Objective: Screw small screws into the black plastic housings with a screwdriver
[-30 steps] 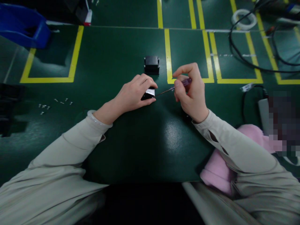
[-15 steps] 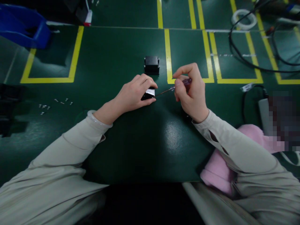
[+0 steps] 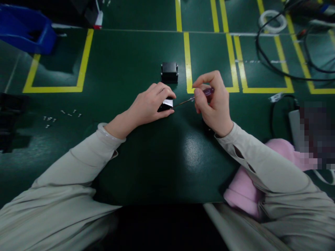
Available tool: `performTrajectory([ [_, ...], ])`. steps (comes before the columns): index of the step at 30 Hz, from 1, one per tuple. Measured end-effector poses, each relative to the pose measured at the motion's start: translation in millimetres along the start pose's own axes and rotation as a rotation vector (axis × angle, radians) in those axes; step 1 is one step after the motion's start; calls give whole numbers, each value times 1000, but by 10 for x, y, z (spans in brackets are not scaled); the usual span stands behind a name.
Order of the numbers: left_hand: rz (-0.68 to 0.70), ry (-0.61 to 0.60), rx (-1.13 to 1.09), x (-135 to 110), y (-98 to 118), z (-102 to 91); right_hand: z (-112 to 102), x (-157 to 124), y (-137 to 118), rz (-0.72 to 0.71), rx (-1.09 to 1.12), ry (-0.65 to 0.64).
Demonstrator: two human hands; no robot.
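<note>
My left hand [image 3: 153,104] is closed round a small black block with a silvery top [image 3: 167,103], pressing it down on the green tabletop. Thumb and fingers hide most of this block. In my right hand [image 3: 213,101] is a screwdriver [image 3: 208,92] with a purplish see-through handle. Its thin shaft slants down to the left, and the tip meets the right side of the block, near my left thumb; the exact contact point is too small to make out. A second black block [image 3: 169,72] with small screws at its sides stands just beyond my left hand.
Several small screws [image 3: 49,119] lie loose at the left, near dark parts [image 3: 12,115] at the edge. A blue bin [image 3: 39,35] stands at the back left. On the right are a tape roll [image 3: 272,21], black cables [image 3: 277,71] and a pink cloth item [image 3: 243,191].
Almost nothing differs. The right fingers and the screwdriver handle have shifted very slightly; the left hand and the block it holds stay in place.
</note>
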State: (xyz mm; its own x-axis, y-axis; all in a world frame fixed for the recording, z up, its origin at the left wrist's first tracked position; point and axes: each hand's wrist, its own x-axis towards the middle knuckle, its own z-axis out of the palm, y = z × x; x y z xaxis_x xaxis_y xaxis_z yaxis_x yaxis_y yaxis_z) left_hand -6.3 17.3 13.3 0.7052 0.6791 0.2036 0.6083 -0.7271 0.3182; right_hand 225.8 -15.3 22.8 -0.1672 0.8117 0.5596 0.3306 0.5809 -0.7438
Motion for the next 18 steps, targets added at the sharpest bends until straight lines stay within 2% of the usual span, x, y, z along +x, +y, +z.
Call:
performTrajectory([
  [18, -6, -16, -13, 3, -7, -3, 2, 2, -20, 10, 2, 0],
])
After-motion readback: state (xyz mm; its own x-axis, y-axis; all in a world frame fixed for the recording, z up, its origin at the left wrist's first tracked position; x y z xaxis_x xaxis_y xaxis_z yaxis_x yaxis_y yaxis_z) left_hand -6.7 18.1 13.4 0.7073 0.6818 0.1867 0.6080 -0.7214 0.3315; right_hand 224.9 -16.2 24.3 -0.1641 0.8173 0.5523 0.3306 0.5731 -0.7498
